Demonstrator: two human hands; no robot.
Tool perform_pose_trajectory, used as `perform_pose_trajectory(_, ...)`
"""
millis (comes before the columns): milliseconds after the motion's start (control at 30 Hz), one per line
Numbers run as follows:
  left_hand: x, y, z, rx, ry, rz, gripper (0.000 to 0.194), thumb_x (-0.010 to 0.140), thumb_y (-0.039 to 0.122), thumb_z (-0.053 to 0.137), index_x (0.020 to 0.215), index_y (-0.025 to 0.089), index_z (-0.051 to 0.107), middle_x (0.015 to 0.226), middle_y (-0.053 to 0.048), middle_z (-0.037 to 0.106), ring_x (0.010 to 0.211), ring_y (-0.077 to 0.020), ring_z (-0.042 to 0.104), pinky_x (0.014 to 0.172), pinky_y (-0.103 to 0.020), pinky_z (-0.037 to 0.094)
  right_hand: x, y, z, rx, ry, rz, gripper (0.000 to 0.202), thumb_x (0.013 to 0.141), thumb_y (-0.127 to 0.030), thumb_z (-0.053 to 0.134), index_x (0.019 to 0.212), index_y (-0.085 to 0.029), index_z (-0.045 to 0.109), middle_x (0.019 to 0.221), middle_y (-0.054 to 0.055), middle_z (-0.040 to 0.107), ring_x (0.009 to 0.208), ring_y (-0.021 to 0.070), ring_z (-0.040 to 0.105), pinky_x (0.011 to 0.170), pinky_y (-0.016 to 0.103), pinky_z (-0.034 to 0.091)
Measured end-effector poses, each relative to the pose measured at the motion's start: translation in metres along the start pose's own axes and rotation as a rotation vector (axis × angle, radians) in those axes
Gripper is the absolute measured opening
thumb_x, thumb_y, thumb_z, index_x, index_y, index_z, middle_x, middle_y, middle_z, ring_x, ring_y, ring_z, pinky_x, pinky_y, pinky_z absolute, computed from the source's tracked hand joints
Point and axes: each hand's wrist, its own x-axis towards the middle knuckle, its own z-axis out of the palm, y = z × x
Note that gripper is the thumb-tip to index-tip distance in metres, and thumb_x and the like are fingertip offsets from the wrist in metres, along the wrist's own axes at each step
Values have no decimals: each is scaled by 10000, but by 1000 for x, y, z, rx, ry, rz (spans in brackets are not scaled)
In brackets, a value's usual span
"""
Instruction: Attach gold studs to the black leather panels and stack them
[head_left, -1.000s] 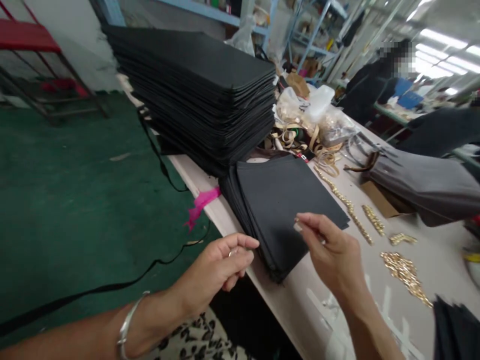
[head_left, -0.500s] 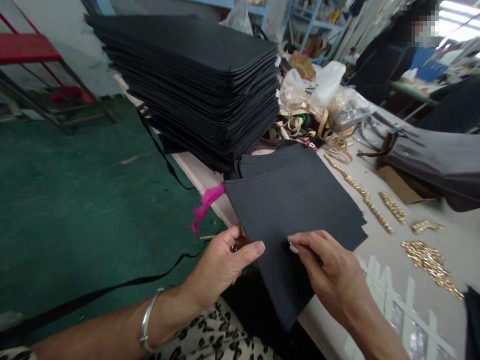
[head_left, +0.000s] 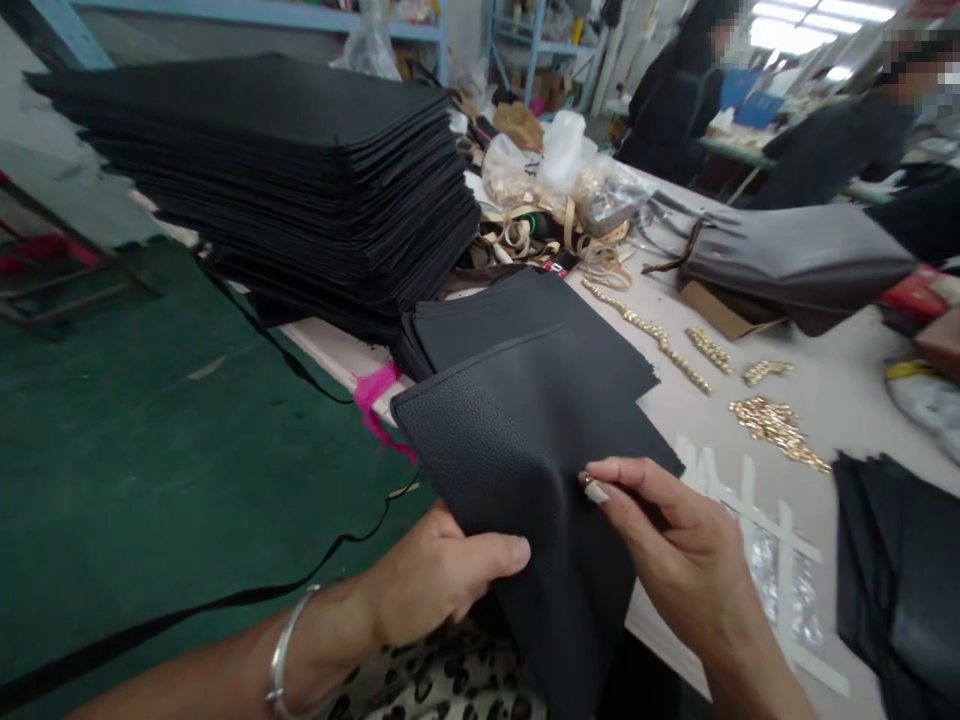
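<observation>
A black pebbled leather panel (head_left: 487,430) hangs tilted over the table's near edge. My left hand (head_left: 442,570) is closed on its left side, thumb on top and fingers hidden underneath. At the panel's middle, my right hand (head_left: 675,545) pinches a small shiny metal piece (head_left: 585,481), its exact kind too small to tell. The leather bulges slightly near those fingertips. Behind this panel lie several more black panels (head_left: 487,318). On the table to the right are a heap of small gold metal pieces (head_left: 776,430) and a long row of gold pieces (head_left: 651,330).
A tall stack of black sheets (head_left: 300,150) stands at the back left. Plastic bags (head_left: 562,150) and tangled straps lie behind. A dark bag (head_left: 795,250), white strips (head_left: 786,560) and more black pieces (head_left: 915,570) are on the right. Two people are beyond the table.
The view has swung to the right. My left thumb has come down onto the panel, which now bends and lifts toward me. My right hand keeps its pinch on the metal piece.
</observation>
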Motion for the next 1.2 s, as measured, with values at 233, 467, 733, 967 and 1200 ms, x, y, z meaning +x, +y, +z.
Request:
perform_pose_trajectory(233,21,-29,42,-182,-144,-116,319,704,429,675,557,189,524,366,96,329,333,-43,203,378,-215,137,-58,39,-24,117,69,400,187,878,-383,666,942,-232,756,776,-10,706,707,139,614,660,252,481)
perform_pose_trajectory(467,34,-27,60,-170,-41,-127,347,651,462,781,689,148,639,506,49,508,389,-53,321,362,-211,158,-66,55,-19,331,33,525,221,864,-404,677,953,-209,733,745,-5,674,679,131,612,591,228,493)
perform_pose_trajectory(733,40,-29,59,-102,-8,-207,480,682,544,722,457,182,502,360,73,365,317,-45,269,337,-208,133,-53,54,-15,306,-62,422,156,875,-362,688,929,-227,746,750,-13,654,639,116,583,576,235,481)
perform_pose_trajectory(967,39,-28,54,-3,-36,-230,481,779,568,647,523,175,543,391,70,401,338,-53,299,352,-194,194,-49,48,-13,283,-80,375,102,868,-322,693,871,-235,747,783,-13,656,682,119,577,612,243,452)
perform_pose_trajectory(1200,33,-49,36,512,23,95,428,929,553,519,1097,227,739,761,-34,745,648,-195,669,500,-250,513,-51,37,-8,460,40,501,140,792,-263,727,861,-200,622,694,-52,572,633,109,519,595,235,408)
